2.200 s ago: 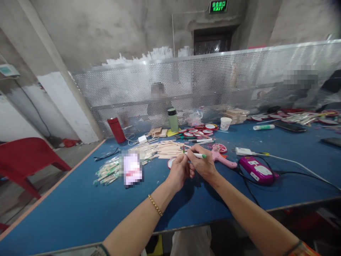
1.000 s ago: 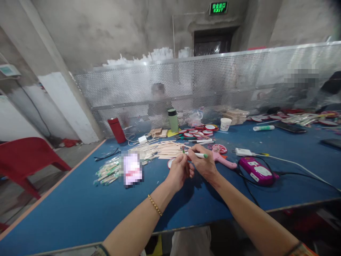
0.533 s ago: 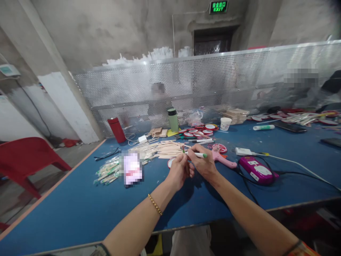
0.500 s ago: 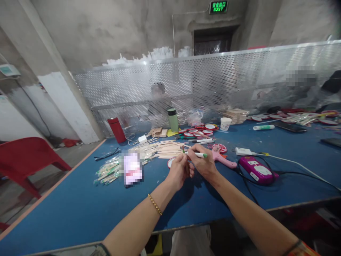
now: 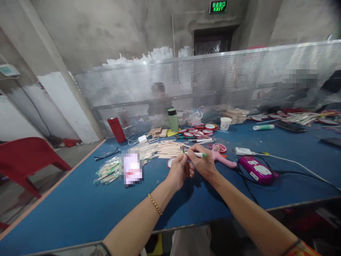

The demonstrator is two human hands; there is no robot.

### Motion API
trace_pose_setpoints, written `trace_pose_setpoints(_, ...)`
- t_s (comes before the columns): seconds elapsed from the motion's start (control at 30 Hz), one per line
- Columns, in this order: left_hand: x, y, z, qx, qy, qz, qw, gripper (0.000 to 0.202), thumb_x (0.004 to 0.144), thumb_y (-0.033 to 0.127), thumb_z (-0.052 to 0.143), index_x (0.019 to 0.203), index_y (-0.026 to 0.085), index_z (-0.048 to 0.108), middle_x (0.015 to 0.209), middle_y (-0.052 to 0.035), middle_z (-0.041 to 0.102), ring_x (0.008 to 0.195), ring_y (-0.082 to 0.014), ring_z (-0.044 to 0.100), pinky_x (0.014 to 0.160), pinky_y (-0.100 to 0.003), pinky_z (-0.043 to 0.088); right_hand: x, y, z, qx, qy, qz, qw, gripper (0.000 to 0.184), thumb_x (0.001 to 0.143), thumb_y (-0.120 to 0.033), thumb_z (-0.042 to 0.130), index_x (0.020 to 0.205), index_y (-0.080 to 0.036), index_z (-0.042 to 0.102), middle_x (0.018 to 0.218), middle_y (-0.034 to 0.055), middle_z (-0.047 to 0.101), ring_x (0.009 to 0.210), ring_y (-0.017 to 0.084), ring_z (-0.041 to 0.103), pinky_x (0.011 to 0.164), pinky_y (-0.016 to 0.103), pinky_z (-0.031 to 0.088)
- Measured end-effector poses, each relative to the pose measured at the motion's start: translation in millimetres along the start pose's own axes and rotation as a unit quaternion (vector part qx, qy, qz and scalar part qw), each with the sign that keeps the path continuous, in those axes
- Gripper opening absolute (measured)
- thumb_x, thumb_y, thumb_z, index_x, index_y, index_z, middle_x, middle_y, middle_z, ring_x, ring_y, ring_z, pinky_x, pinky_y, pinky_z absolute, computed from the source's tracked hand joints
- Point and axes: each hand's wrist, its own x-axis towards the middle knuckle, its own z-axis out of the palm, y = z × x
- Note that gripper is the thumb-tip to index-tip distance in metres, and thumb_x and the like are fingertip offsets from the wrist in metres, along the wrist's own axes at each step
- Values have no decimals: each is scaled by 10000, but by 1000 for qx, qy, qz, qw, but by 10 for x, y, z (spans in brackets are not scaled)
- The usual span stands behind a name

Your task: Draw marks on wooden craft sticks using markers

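Note:
My right hand [image 5: 204,164] grips a white marker with a green end [image 5: 201,155] like a pen, its tip turned toward my left hand [image 5: 179,171]. Between the thumb and fingers of my left hand is a small stick [image 5: 183,149], brownish at the top and green lower down. The marker's tip is close to the stick; whether they touch I cannot tell. Just beyond my hands lies a row of pale wooden sticks [image 5: 167,151]. A white round piece with a red rim [image 5: 170,163] is partly hidden behind my left hand.
A pink glue gun [image 5: 226,161] and a purple power socket [image 5: 257,170] with cables lie to the right. Plastic-wrapped sticks [image 5: 108,170] and a blurred-out phone-like item [image 5: 133,170] are left. Behind stand a red bottle [image 5: 116,130], green bottle [image 5: 173,121] and paper cup [image 5: 225,123].
Both hands, the marker and the stick stay almost exactly where they were. Beyond the perforated screen, the person at the right has shifted slightly.

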Motion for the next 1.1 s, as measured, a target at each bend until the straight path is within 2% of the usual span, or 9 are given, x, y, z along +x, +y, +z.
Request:
trace_pose_setpoints(0.9,0,-3,0,-9,-9,6,1000,483,681,573,759,817,190,497,515,36,571,374,-106,501,391,-208,369,-7,-18,-6,5,4,14,1000,239,832,-305,506,605,-229,496,531,-24,558,479,129,512,484,238,402)
trace_pose_setpoints(1.1,-2,-2,-3,-6,-7,5,1000,475,690,564,755,807,192,484,511,41,560,370,-108,503,394,-211,361,-5,-5,-7,-3,2,-8,1000,238,821,-298,514,596,-224,500,532,-27,547,473,122,493,492,241,394)
